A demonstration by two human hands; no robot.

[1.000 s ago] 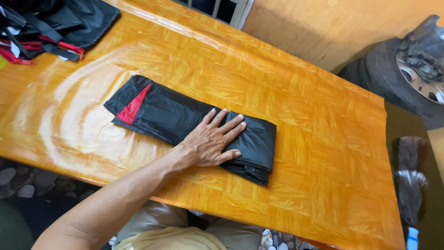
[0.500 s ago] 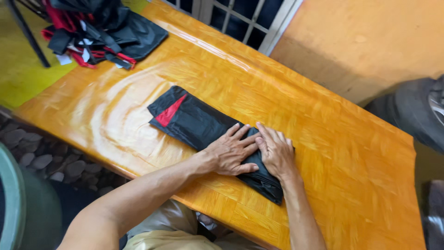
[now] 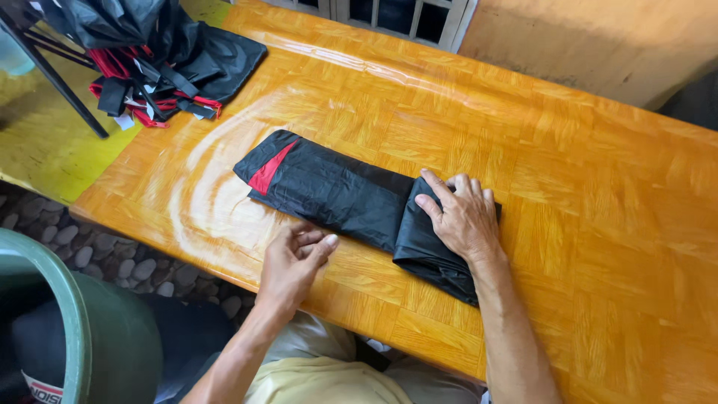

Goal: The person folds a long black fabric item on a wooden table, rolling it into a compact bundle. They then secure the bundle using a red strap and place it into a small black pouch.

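A folded black garment (image 3: 336, 193) with a red stripe at its left end lies lengthwise on the glossy orange wooden table (image 3: 583, 172). Its right end is folded back over itself. My right hand (image 3: 460, 217) lies flat on that folded end, fingers spread, pressing it down. My left hand (image 3: 293, 260) rests at the table's near edge just below the garment's middle, fingers loosely curled, its fingertips close to the cloth's edge and holding nothing.
A heap of black and red cloth (image 3: 153, 60) sits on the table's far left corner. A dark metal leg (image 3: 56, 78) slants beside it. A green bin (image 3: 90, 337) stands at the lower left. A barred window frame (image 3: 389, 15) is behind the table.
My left hand has come off the garment and drawn back to the near edge. The right end of the cloth is now folded over, with my right hand on top. The view shifted right.
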